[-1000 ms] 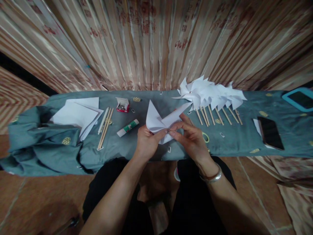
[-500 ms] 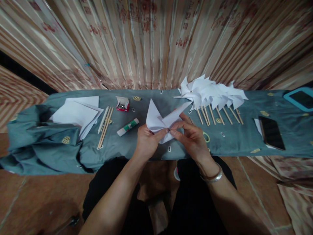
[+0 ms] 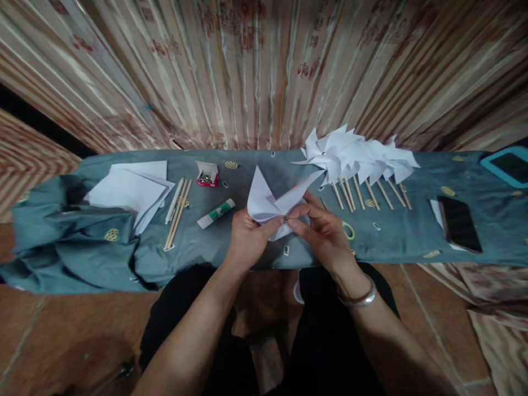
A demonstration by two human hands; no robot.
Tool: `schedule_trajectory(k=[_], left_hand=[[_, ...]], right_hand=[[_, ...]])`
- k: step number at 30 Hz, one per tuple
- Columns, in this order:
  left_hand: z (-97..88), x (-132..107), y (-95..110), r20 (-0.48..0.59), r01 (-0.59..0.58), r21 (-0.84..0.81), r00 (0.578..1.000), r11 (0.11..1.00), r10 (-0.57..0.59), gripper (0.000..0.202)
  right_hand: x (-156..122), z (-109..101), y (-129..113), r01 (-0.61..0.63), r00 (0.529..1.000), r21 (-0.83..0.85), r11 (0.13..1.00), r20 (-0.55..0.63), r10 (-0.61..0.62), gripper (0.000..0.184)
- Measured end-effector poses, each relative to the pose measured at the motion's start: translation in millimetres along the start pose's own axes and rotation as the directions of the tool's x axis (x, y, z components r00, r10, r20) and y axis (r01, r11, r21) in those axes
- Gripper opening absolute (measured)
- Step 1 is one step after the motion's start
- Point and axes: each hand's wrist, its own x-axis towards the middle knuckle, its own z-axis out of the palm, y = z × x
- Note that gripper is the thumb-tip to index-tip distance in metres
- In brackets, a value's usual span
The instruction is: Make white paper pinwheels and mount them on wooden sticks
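Note:
Both hands meet over the near edge of a low table draped in a teal cloth [image 3: 396, 236]. My left hand [image 3: 246, 242] is closed on a folded white paper pinwheel [image 3: 264, 202], thumb pressed at its centre. My right hand [image 3: 325, 231] pinches the same centre spot, where a small metal pin seems to sit; a silver bangle circles that wrist. The paper's pointed blades stick up and to the right.
A row of finished white pinwheels on wooden sticks [image 3: 358, 159] lies at right, near a black phone [image 3: 458, 223] and a blue-cased tablet [image 3: 507, 165]. At left are white paper sheets [image 3: 127, 192], loose sticks [image 3: 177, 212], a glue stick [image 3: 215, 214] and a red pin box [image 3: 207, 177]. A striped curtain hangs behind.
Nothing has visibly moved; both hands keep the same pinch on the paper pinwheel's centre.

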Motion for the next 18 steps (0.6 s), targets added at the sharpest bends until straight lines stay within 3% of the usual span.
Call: schedule_trajectory(k=[18], left_hand=[[-5.5,-1.5,3.9,0.089,0.042,0.041,0.995,0.998,-0.045,0.03]], right_hand=[[0.8,1.1,6.8,-0.123,0.992,0.097,0.988,-0.024,0.125,0.018]])
